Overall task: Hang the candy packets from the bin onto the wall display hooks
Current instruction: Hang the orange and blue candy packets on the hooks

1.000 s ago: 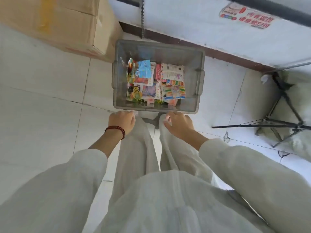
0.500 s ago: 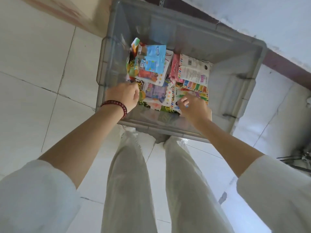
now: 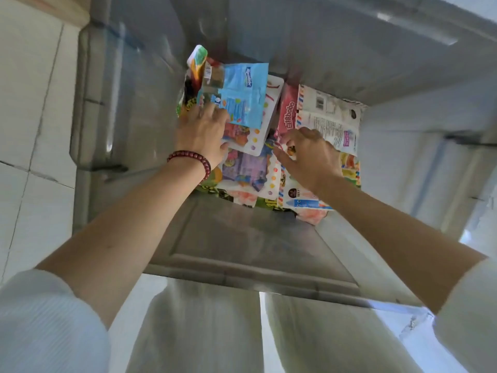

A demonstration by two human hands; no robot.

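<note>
A grey translucent bin (image 3: 242, 238) stands on the floor below me, with several candy packets piled at its bottom. A light blue packet (image 3: 243, 95) lies on top at the left, over a white dotted packet (image 3: 259, 135). A pink packet (image 3: 287, 111) and a white printed packet (image 3: 330, 119) lie to the right. My left hand (image 3: 201, 130), with a red bead bracelet, rests on the pile, its fingertips at the blue packet's near edge and its thumb along the white dotted packet. My right hand (image 3: 309, 154) has curled fingers that pinch the near end of the pink packet.
The bin's tall walls (image 3: 121, 103) close in on both hands. White floor tiles (image 3: 32, 117) lie to the left, and a cardboard box corner (image 3: 53, 6) shows at the top left. My legs in light trousers (image 3: 209, 332) stand just before the bin. No display hooks are in view.
I have bent much closer to the bin. Both hands went from the bin's near rim down onto the packets; the right hand now pinches at the pink packet.
</note>
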